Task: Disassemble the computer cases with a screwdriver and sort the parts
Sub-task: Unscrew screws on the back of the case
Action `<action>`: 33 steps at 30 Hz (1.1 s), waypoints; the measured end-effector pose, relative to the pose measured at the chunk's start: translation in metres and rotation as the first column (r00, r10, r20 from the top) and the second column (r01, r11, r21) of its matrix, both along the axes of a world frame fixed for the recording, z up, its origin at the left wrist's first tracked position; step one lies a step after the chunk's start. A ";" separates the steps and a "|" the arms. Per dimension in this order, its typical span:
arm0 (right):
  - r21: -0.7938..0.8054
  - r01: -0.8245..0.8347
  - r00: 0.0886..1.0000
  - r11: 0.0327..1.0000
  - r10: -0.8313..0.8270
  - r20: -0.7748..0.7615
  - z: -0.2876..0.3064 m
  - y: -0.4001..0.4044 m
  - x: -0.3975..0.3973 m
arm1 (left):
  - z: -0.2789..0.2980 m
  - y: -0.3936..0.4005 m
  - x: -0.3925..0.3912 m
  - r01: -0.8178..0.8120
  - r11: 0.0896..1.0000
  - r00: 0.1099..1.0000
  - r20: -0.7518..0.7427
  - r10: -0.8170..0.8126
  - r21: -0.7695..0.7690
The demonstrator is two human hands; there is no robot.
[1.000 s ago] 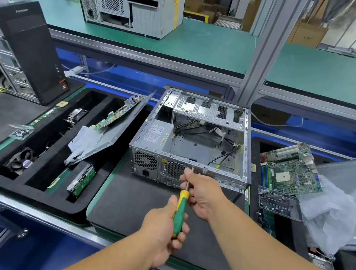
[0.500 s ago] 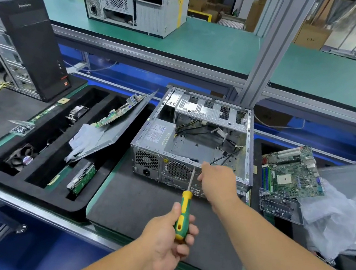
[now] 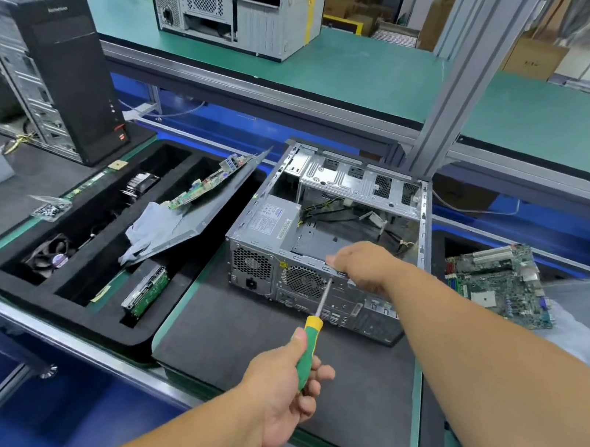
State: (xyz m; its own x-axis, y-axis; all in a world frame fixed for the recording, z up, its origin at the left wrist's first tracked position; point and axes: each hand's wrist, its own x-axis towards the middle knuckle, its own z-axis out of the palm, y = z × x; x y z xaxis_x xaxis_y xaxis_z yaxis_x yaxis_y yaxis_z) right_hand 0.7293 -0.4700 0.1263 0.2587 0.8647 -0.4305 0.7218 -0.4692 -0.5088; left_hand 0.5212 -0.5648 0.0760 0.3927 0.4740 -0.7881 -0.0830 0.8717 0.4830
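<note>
Three computer cases are showing on the surface, largest items first: a closed grey case lying on the far green belt, a black tower standing at left with another metal chassis partly hidden behind it, and the open case sitting on the dark mat directly ahead, lid off, so its inside is reachable from above. One power supply is still sitting in its near left corner, with loose cables trailing behind.

Two foam trays are flanking the mat for sorting. The left tray is holding one side panel leaning with one board on it, one fan and one drive. One motherboard is lying at right.

Right hand is resting on the case's rear top edge, probably steadying it; fingers partly hidden, so whether they are gripping is unclear. Left hand has its grip closed around one green-and-yellow screwdriver, shaft pointing at the rear panel near the fan grille, likely for a screw.
</note>
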 end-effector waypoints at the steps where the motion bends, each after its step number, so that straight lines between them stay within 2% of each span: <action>1: -0.001 -0.009 1.000 1.000 0.009 -0.011 -0.001 0.001 0.001 | 0.000 0.000 -0.001 0.030 0.999 0.999 0.026 -0.029 -0.039; 4: 0.022 -0.014 0.999 1.000 0.015 -0.036 -0.005 0.002 0.003 | 0.001 0.001 -0.003 0.077 0.992 0.994 0.085 -0.069 -0.104; 11: 0.040 -0.080 0.997 0.996 0.080 0.023 -0.006 -0.002 0.008 | -0.008 0.007 -0.005 0.035 0.996 0.997 -0.079 -0.028 0.087; 13: 0.049 -0.078 0.997 0.996 0.077 0.031 -0.006 -0.003 0.007 | -0.008 0.010 -0.005 0.044 0.997 0.995 -0.092 -0.038 0.059; 16: 0.089 -0.069 0.994 0.994 0.061 0.089 -0.009 -0.004 0.005 | -0.006 0.012 -0.005 0.093 0.995 0.995 -0.012 -0.094 -0.037; 19: 0.130 -0.021 0.997 0.991 0.011 0.081 -0.012 -0.003 0.004 | -0.004 0.011 -0.003 0.097 0.992 0.994 0.061 -0.092 -0.086; 24: 0.222 0.098 0.995 0.970 -0.102 0.009 -0.018 -0.002 0.009 | -0.004 0.011 -0.002 0.067 0.996 0.998 0.012 -0.068 0.053; 27: 0.301 0.230 0.973 0.926 -0.207 -0.107 -0.025 -0.002 0.015 | -0.004 0.012 -0.004 0.081 0.995 0.997 -0.017 -0.080 0.052; 31: 0.396 0.303 0.953 0.867 -0.265 -0.149 -0.030 -0.003 0.020 | -0.003 0.013 -0.005 0.085 0.996 0.996 -0.002 -0.085 0.016; 33: 0.428 0.396 0.916 0.812 -0.313 -0.252 -0.030 -0.006 0.022 | -0.003 0.013 -0.005 0.065 0.998 0.998 0.019 -0.065 0.012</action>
State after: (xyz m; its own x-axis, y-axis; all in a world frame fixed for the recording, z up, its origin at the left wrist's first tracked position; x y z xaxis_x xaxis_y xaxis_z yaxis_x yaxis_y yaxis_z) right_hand 0.7512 -0.4760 0.0966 0.5488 0.8332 -0.0687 0.4391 -0.3572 -0.8244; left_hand 0.5163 -0.5516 0.0734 0.4383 0.4557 -0.7747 -0.0355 0.8700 0.4917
